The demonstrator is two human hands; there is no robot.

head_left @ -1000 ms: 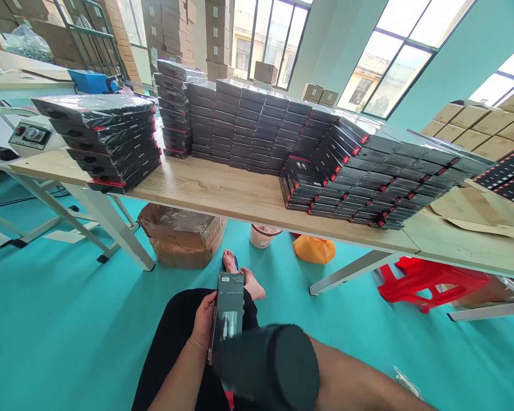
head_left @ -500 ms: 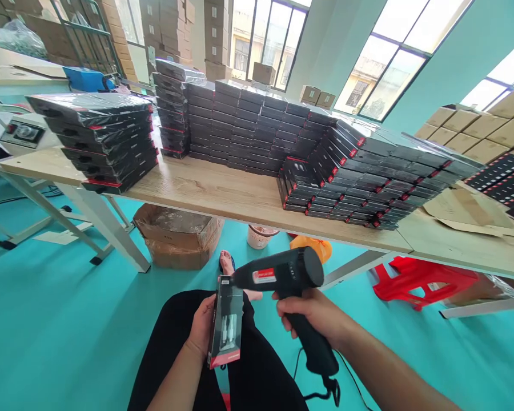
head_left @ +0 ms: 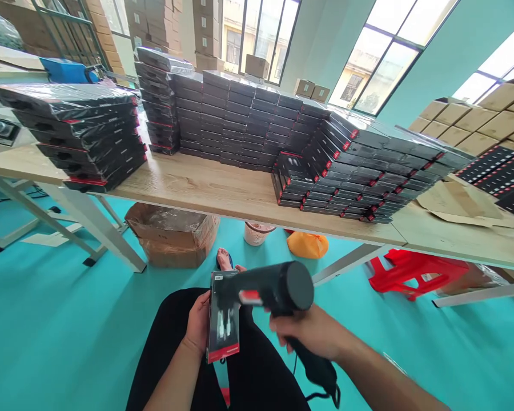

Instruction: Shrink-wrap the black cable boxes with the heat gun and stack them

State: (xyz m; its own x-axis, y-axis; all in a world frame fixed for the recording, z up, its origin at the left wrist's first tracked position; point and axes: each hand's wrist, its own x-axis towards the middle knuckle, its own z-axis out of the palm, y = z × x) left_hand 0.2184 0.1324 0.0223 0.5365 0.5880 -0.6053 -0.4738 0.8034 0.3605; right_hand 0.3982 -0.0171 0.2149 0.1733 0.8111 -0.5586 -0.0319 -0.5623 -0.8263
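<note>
My left hand (head_left: pixel 197 322) is closed around the left side of a slim black box (head_left: pixel 223 342) with a red lower edge and pale connectors pictured or showing on its front. The box is held tilted above my lap. Wrapped round the handle of a black heat gun (head_left: pixel 274 285) is my right hand (head_left: pixel 302 331). The gun's nozzle points left and lies over the upper part of the box; whether they touch I cannot tell. A cord hangs from the handle's base. The gun is slightly blurred.
A wooden table (head_left: pixel 205 185) stands in front, bearing stacked black boxes (head_left: pixel 240 125) and a plastic-wrapped pile (head_left: pixel 85 137) at left. Beneath are an open carton (head_left: pixel 171 240), a small basket (head_left: pixel 257 233), an orange bag (head_left: pixel 307 244) and a red stool (head_left: pixel 411 277).
The heat gun has moved left and slightly down, so its nozzle now overlaps the box's upper front. The box stays in my left hand. The view has shifted a little.
</note>
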